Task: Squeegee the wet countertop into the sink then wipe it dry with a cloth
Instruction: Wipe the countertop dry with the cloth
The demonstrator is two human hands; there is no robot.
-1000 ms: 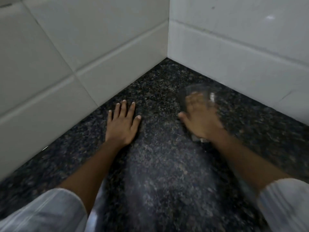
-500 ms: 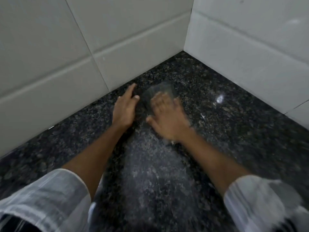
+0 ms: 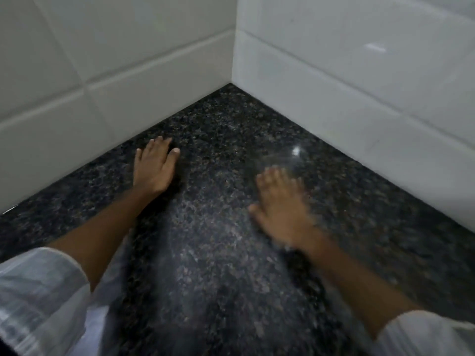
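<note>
White tiled walls (image 3: 359,80) meet in a corner behind a dark speckled countertop (image 3: 218,265). Both sleeves run off the bottom edge. Motion blur smears the right hand (image 3: 280,209), which lies palm down with fingers spread; under it sits a faint greyish cloth (image 3: 280,160), its outline and long axis too blurred to make out. Well apart from it, the left hand (image 3: 154,168) rests flat and empty near the left wall, fingers together pointing toward the corner.
</note>
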